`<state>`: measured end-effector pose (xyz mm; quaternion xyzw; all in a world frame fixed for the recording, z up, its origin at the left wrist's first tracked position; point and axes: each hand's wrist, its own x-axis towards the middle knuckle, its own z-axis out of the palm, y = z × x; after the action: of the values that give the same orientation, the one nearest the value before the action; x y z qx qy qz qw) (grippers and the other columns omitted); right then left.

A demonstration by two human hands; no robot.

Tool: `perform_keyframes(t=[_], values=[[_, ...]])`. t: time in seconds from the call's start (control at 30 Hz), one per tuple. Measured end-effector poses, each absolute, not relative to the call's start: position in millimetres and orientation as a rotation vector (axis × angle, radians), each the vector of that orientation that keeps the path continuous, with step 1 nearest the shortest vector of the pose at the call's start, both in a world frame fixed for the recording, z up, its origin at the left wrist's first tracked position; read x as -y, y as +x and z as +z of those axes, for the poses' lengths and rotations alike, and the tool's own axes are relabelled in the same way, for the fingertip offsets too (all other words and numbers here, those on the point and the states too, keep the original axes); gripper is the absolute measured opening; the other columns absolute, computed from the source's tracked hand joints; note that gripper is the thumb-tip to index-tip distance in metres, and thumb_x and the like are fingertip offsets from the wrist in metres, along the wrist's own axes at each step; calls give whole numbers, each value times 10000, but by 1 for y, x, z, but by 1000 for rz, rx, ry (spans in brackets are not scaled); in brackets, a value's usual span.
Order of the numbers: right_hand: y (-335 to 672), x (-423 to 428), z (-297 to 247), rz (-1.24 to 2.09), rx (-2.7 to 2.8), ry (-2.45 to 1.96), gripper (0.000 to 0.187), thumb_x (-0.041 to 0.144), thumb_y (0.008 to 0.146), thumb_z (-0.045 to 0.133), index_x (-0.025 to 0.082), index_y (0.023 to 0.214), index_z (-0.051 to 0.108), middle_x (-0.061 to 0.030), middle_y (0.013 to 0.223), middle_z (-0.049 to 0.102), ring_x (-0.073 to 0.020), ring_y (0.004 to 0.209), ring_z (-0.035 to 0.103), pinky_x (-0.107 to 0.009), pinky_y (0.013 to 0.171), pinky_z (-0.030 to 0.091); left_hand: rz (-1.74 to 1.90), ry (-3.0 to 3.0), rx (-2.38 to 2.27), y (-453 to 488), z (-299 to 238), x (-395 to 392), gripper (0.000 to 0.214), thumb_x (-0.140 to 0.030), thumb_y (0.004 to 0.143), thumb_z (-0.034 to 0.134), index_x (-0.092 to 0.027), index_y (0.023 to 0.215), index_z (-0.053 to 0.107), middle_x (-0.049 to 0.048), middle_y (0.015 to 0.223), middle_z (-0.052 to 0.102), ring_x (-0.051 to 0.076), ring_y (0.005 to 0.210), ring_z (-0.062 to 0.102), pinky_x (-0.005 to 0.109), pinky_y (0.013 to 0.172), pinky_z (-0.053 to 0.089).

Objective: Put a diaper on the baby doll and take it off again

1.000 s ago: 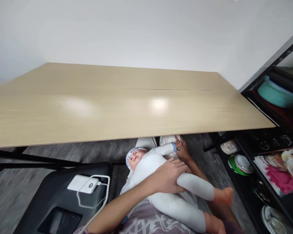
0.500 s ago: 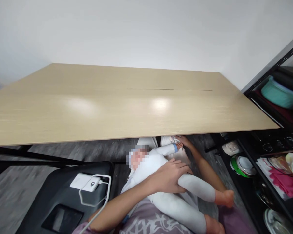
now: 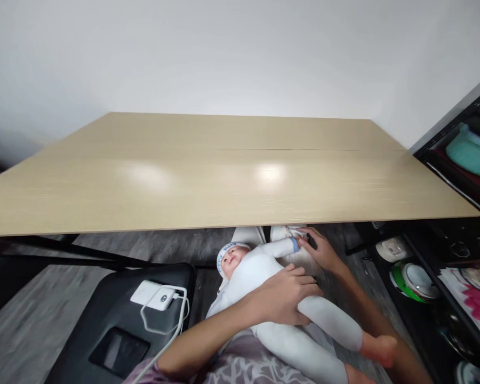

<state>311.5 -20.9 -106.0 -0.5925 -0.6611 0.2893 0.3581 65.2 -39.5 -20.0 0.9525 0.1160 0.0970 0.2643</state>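
A baby doll (image 3: pixel 260 277) in a white suit and white cap lies on my lap, below the table's near edge. My left hand (image 3: pixel 286 296) lies over its belly and hip, fingers curved round the body. My right hand (image 3: pixel 320 250) is beyond the doll's raised arm with the blue cuff, fingers closed on something small and dark that I cannot make out, next to white cloth (image 3: pixel 288 234) under the table edge. The doll's bare feet (image 3: pixel 378 346) point to the lower right.
A wide light wooden table (image 3: pixel 224 170) fills the middle of the view. A black chair (image 3: pixel 116 325) on the left carries a white charger with its cable (image 3: pixel 156 296). A black shelf rack (image 3: pixel 456 250) on the right holds bowls, dishes and a teal tub (image 3: pixel 472 154).
The view has shifted right and slightly up. My right hand has moved from the doll's wrist toward the white cloth and closed on a small dark thing. My left hand stays on the doll.
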Motion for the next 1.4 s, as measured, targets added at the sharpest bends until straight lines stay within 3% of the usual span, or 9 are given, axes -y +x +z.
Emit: perform_keyframes(t=[0.13,0.27,0.37,0.57,0.77,0.97,1.13,1.27,1.4], values=[[270,10,-77,818,2207,-1354,622,347,933,767,263,1533,626,-115,1514,667,-338,1390,611,-505,1220,462,234,2550,-151,62,-15,40,456,-461,1004,699,-268,1416,675,48,1206,802,305,1140,668,457,1127,426],[224,-15,-63,780,2390,-1368,290,172,864,731,190,1152,762,-83,1111,778,-279,997,723,-403,952,564,364,2534,-236,45,-9,52,484,-507,1081,623,-272,1504,616,85,1344,769,306,1257,660,460,1192,431],[201,-23,-44,758,2442,-1282,190,188,892,702,193,1079,732,-77,1087,760,-255,951,712,-365,891,548,699,2482,-399,7,-18,74,573,-543,1054,648,-297,1564,562,143,1497,686,344,1372,637,497,1182,506],[200,-4,9,862,2230,-1006,339,156,857,641,248,1181,673,-52,1178,730,-244,1056,700,-349,928,534,1601,2427,-952,-85,-63,113,417,-250,897,638,-376,1294,660,37,972,718,283,850,740,524,830,673],[225,29,21,901,1573,-1106,451,129,742,562,267,1161,658,-8,1090,749,-220,977,690,-311,843,540,1022,2207,-1541,-102,-37,90,700,-419,904,741,-253,1522,458,157,1346,715,367,1159,763,499,916,664],[270,5,53,522,1709,-1337,318,187,849,604,250,1151,681,-37,1081,756,-245,975,683,-329,840,531,655,2160,-1300,-73,19,-5,457,-477,940,631,-227,1320,585,72,1121,811,315,984,799,369,829,611],[325,-37,56,203,2066,-1654,133,346,976,631,234,1010,694,-75,1004,726,-261,917,675,-328,761,490,485,2200,-1217,-48,51,-89,486,-534,907,624,-198,1253,683,88,1207,816,326,1046,760,369,880,570],[356,-55,31,115,2098,-1673,269,496,1015,626,236,1013,693,-86,990,735,-288,922,694,-368,783,519,407,2311,-1274,-44,51,-127,486,-522,882,639,-205,1244,707,95,1175,820,331,1009,761,371,848,553],[373,-62,8,111,2010,-1654,421,620,1031,620,237,1194,683,-105,1116,769,-318,997,719,-426,870,555,480,2404,-1425,-55,37,-147,647,-737,910,655,-212,1288,641,138,1180,795,370,1044,748,412,878,547]])
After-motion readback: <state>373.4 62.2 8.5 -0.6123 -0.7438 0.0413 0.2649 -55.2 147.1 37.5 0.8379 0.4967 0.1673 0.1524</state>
